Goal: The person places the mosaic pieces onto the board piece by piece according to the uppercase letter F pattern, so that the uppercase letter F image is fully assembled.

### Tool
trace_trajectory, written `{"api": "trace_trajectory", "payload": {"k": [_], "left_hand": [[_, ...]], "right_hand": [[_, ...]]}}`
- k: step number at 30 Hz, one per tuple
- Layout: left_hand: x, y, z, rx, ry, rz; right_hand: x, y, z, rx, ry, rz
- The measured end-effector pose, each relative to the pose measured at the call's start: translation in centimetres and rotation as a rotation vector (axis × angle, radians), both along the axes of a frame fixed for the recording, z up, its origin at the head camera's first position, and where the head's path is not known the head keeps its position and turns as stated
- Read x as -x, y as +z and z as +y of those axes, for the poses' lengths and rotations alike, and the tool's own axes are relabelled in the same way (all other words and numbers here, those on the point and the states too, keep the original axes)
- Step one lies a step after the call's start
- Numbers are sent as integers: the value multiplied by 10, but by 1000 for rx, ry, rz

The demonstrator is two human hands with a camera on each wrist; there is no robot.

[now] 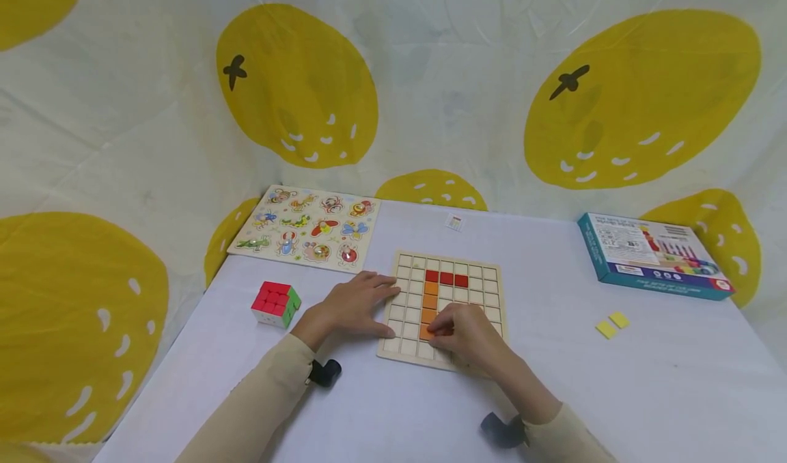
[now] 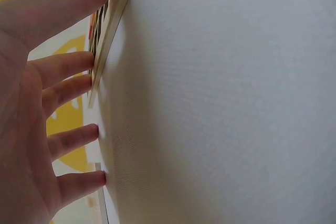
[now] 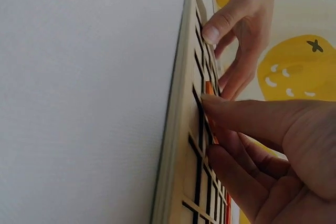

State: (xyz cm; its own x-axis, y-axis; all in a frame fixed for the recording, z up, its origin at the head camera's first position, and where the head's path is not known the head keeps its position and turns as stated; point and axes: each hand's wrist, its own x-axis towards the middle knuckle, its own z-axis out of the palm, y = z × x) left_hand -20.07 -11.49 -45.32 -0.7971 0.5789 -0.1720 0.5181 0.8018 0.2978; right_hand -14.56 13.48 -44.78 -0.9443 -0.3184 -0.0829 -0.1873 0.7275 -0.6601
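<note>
A square wooden grid board (image 1: 410, 347) lies on the white table, with three red tiles (image 1: 447, 278) in a row and a column of several orange tiles (image 1: 430, 300) below the left one. My right hand (image 1: 470, 337) is over the board's lower part, thumb and fingertips pinching at the lowest orange tile (image 3: 208, 87), which they partly hide. My left hand (image 1: 353, 306) lies along the board's left edge, fingers spread. Its thumb (image 2: 68, 6) touches the frame, two fingertips rest at the board's side, and the other two reach past its corner.
Left of the board sits a puzzle cube (image 1: 272, 302), with an insect picture puzzle (image 1: 305, 227) behind it. Two yellow tiles (image 1: 606, 329) lie on the right. A teal-edged box (image 1: 654, 255) is at the back right, a small printed card (image 1: 453, 222) behind the board.
</note>
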Motion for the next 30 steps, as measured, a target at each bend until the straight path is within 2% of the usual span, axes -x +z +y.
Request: {"api": "trace_trajectory", "payload": {"k": [5,9,13,17,21,24,30], "left_hand": [[0,-1,1,-4,-9,-2],[1,-1,1,-1,-5,7],[0,-1,0,-5,1,7],[-1,0,0,-4,0,5],[-2,1,0,-2,5,2],[-2,1,0,-1,3,2],[-1,0,0,8,-6,2]], "right_hand": [[-2,2,13,98,30,-17],[-2,4,27,158,-15,55],[0,10,49,72,-133,117],[3,20,84,-44,-262,104],[5,25,128,-110,-338,78],[3,25,159,-152,-372,38],[-3,23,216,-213,-406,-125]]}}
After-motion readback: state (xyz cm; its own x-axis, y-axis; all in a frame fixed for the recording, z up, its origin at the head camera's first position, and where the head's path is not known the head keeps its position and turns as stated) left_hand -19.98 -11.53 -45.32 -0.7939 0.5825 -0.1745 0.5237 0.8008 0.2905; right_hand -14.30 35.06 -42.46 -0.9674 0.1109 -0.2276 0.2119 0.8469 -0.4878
